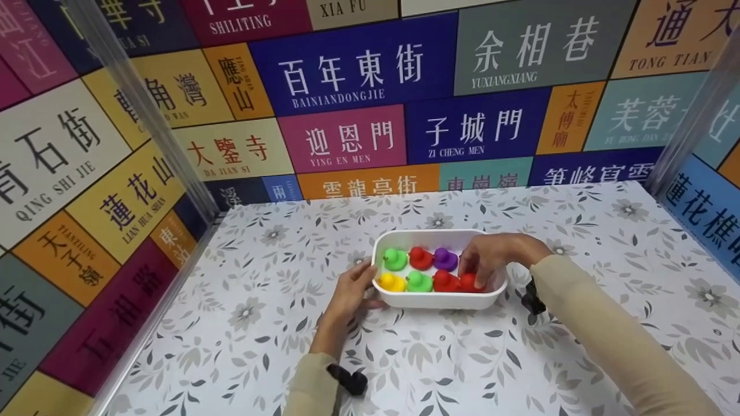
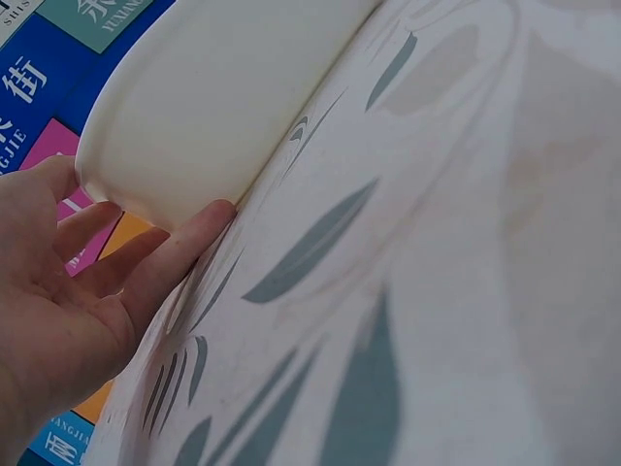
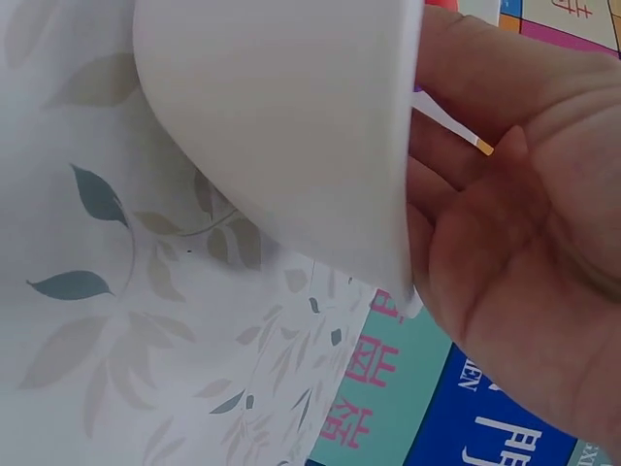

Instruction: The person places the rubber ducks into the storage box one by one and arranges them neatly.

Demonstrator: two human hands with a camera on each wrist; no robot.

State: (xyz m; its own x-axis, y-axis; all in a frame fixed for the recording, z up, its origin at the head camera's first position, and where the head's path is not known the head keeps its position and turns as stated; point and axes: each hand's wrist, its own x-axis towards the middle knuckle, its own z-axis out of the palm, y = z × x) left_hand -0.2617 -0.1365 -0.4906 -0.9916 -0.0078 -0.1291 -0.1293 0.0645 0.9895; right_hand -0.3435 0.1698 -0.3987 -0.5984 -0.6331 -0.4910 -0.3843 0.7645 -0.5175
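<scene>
A white plastic tub (image 1: pixel 439 300) stands on the table, holding two rows of small toy ducks. In its back row are a green duck (image 1: pixel 395 260), a red duck (image 1: pixel 420 259) and a purple duck (image 1: pixel 444 260). The front row has a yellow duck (image 1: pixel 391 283), another green duck (image 1: pixel 418 282) and two red ones. My right hand (image 1: pixel 488 254) reaches over the tub's right end and pinches the rightmost red duck (image 1: pixel 469 283), hiding that corner. Against the left end, my left hand (image 1: pixel 348 292) rests its extended fingers (image 2: pixel 199 223) on the outer wall.
A white cloth with grey leaves and flowers covers the table (image 1: pixel 260 346). Behind it rises a wall (image 1: pixel 352 69) of coloured street-name panels, with clear corner strips at both sides. Black straps with small mounts (image 1: pixel 348 380) sit on both wrists.
</scene>
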